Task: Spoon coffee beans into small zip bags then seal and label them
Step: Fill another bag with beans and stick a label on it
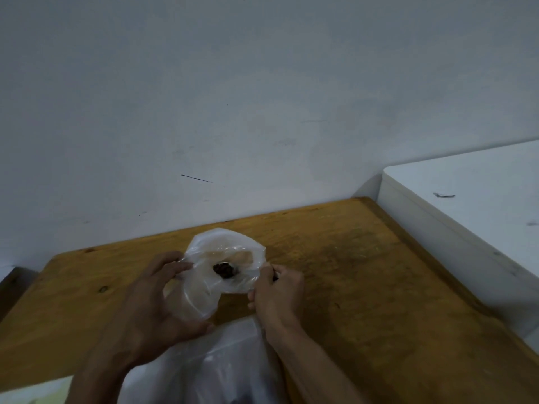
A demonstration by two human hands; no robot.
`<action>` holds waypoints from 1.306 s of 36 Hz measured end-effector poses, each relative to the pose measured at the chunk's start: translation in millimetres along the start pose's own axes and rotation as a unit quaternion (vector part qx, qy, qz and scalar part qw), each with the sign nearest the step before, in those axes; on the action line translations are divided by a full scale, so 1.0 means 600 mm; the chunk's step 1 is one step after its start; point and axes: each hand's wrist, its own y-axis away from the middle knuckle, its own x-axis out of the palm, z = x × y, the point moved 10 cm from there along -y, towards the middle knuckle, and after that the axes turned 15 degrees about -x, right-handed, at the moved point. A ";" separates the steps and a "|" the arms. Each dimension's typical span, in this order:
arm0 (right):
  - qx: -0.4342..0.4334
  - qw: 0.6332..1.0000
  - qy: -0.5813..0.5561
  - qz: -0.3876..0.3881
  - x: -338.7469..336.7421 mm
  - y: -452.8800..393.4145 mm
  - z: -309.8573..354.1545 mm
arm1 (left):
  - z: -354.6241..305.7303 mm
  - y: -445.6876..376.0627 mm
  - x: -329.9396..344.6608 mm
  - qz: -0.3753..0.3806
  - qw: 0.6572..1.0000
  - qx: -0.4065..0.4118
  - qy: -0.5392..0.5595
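Plastic, near edge: a large clear sack (215, 365) lies crumpled at the tabletop's near edge, between the two forearms; its contents are too blurred to tell.
Pale sheet: a whitish patch (32, 393) shows at the near left corner, partly cut off by the frame; what it is cannot be told.
Left hand: the left hand (151, 301) holds the left side of the bag, fingers curled round the film at the top and the thumb low under the bag's near fold.
Right hand: the right hand (277, 293) pinches the bag's right edge, fingertips bunched tight on the plastic, with something small and dark just showing at the fingers.
Bag: a small clear bag (224, 255) is held up between both hands, above the middle of the tabletop, its mouth spread wide toward the camera.
Beans: a small dark clump of beans (224, 270) sits low inside the bag, seen through the open mouth.
Label: a pale rectangular strip (230, 254) shows through the bag's far wall, above the beans; whether it is a label or the zip band cannot be told.
Tabletop: the wooden tabletop (364, 258) is yellow-brown, with a darker worn patch right of the hands.
Right side: a white cabinet (466, 199) stands just beside the tabletop's right edge.
Far edge: a grey-white wall (233, 83) runs along the tabletop's far edge, marked by a short dark streak.
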 end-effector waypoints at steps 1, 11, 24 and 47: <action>0.018 1.000 -0.017 0.003 0.002 0.003 -0.005 | 0.003 0.000 -0.002 -0.004 1.000 -0.005 0.000; 0.077 0.985 -0.155 -0.001 -0.004 0.008 -0.008 | 0.037 -0.008 0.006 0.029 0.997 -0.061 0.034; -0.004 0.992 -0.123 -0.024 -0.058 -0.018 0.032 | 0.033 -0.015 0.019 0.033 0.992 -0.113 0.050; -0.120 0.982 0.139 -0.036 -0.005 -0.040 0.031 | -0.033 -0.016 0.001 0.013 0.998 -0.056 0.007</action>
